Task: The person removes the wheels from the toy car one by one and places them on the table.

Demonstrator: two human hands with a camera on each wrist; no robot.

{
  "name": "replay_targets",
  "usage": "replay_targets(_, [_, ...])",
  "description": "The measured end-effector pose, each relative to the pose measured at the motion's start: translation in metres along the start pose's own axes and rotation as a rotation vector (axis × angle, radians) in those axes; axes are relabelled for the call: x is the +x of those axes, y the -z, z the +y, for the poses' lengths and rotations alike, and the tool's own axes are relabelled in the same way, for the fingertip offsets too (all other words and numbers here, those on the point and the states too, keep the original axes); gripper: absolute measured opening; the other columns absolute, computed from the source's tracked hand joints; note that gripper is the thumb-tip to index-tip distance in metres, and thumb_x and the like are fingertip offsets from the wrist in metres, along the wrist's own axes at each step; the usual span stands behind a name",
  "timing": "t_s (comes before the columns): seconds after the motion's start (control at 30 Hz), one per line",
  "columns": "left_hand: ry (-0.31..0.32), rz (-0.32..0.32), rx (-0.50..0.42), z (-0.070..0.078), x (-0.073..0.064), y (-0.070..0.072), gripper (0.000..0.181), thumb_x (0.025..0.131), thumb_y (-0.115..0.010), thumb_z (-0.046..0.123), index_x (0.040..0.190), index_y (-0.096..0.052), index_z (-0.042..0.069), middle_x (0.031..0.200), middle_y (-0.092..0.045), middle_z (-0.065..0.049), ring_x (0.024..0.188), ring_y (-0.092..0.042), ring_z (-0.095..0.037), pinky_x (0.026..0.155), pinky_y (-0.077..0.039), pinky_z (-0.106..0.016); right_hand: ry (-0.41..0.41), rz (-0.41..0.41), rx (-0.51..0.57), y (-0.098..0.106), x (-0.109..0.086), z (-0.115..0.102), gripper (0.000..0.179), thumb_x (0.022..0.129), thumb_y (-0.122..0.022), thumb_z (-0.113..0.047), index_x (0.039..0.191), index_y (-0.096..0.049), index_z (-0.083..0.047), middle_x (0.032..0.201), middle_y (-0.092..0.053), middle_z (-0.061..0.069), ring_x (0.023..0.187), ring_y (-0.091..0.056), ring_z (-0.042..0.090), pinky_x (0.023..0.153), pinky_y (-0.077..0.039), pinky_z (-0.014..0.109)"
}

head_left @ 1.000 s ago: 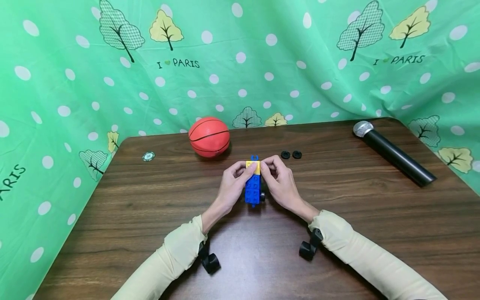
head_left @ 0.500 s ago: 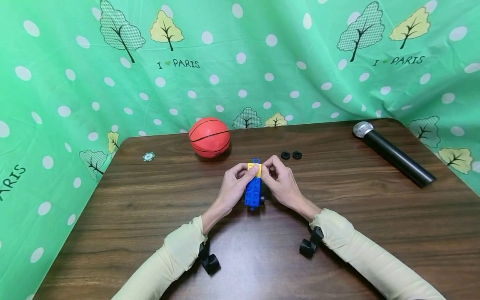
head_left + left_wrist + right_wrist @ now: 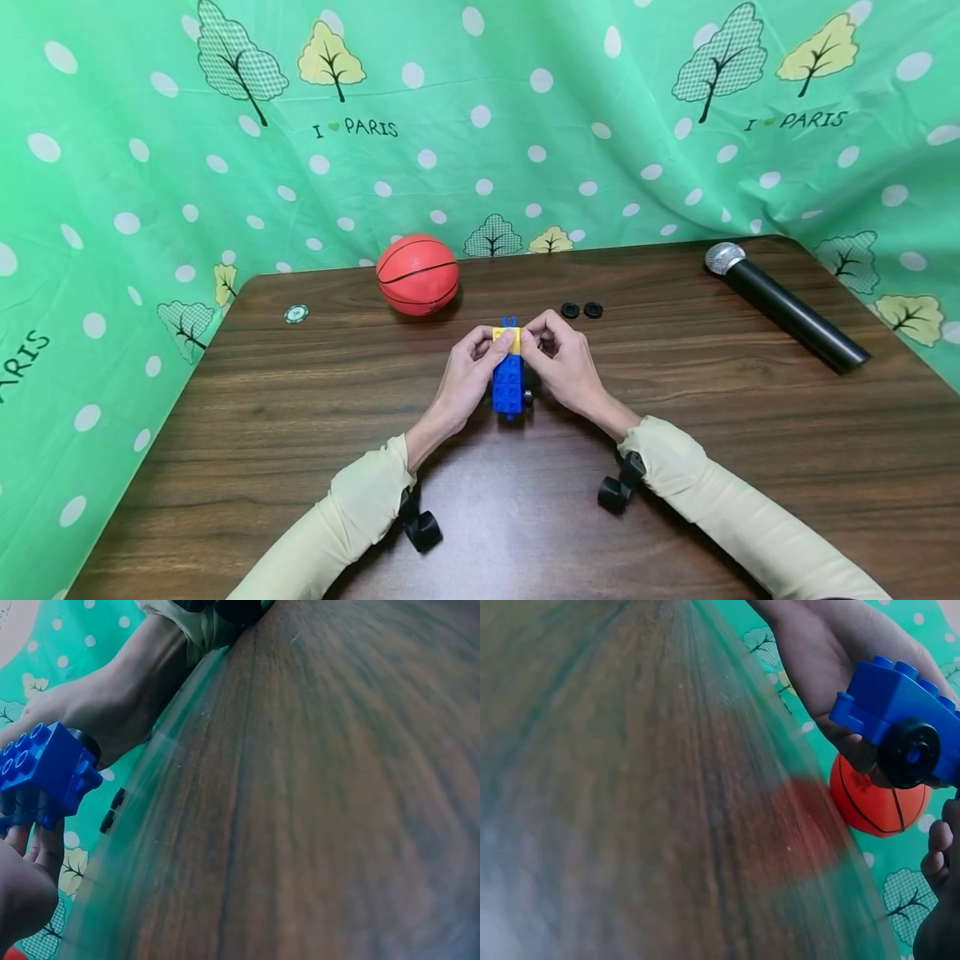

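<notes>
A building-block car [image 3: 507, 383], blue with a yellow block at its far end, is held over the middle of the table. My left hand [image 3: 467, 379] grips it from the left, thumb across the yellow block [image 3: 513, 342]. From the right, my right hand [image 3: 562, 367] pinches at the side of the yellow block; I cannot tell whether a small part sits between those fingertips. One black wheel [image 3: 907, 754] is on the car's right side near the rear. A blue hook [image 3: 510, 321] juts from the far end. Blue studs [image 3: 25, 760] show in the left wrist view.
Two black wheels [image 3: 581, 310] lie beyond the right hand. A red toy basketball [image 3: 417, 275] rests at the back, with a poker chip [image 3: 296, 313] to its left. A black microphone [image 3: 787, 308] lies on the right. Green patterned cloth [image 3: 480, 167] hangs behind the table.
The building-block car has shifted slightly toward the person and turned a little back and forth. Both hands keep their hold with almost the same pose.
</notes>
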State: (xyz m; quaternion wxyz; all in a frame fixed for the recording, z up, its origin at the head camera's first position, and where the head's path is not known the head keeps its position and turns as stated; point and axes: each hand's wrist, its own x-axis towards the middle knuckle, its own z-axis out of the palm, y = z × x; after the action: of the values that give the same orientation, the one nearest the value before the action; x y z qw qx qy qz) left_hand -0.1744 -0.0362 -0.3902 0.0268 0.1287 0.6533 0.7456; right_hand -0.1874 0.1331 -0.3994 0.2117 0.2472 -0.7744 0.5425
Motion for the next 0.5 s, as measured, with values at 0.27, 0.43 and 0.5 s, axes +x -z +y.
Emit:
replay_targets(0.27, [0.036, -0.035, 0.024, 0.0042, 0.0002, 0.0012, 0.028, 0.107, -0.059, 0.022, 0.115, -0.064, -0.004, 0.092, -0.068, 0.0, 0.08, -0.06, -0.008, 0.07, -0.049, -0.022, 0.023, -0.036, -0.013, 0.0045, 0.0016, 0.0, 0.01, 0.091, -0.062, 0.003, 0.09, -0.059, -0.006, 0.072, -0.055, -0.002, 0.064, -0.048, 0.012, 0.058, -0.038, 0.02])
replay_targets(0.43, [0.06, -0.049, -0.01, 0.0052, 0.0003, 0.0025, 0.027, 0.107, -0.059, 0.022, 0.114, -0.064, -0.004, 0.093, -0.069, 0.0, 0.081, -0.061, -0.009, 0.071, -0.05, -0.022, 0.033, -0.054, -0.016, 0.0052, 0.0022, 0.0014, 0.01, 0.09, -0.062, 0.004, 0.091, -0.059, -0.005, 0.074, -0.056, -0.002, 0.065, -0.05, 0.012, 0.058, -0.039, 0.019])
replay_targets(0.5, [0.066, -0.051, -0.02, 0.0049, 0.0005, 0.003, 0.027, 0.106, -0.059, 0.021, 0.113, -0.065, -0.005, 0.092, -0.069, 0.0, 0.081, -0.061, -0.008, 0.071, -0.05, -0.022, 0.037, -0.063, -0.015, 0.0055, 0.0024, 0.0016, 0.01, 0.09, -0.063, 0.004, 0.091, -0.059, -0.005, 0.075, -0.057, -0.002, 0.066, -0.051, 0.011, 0.059, -0.04, 0.02])
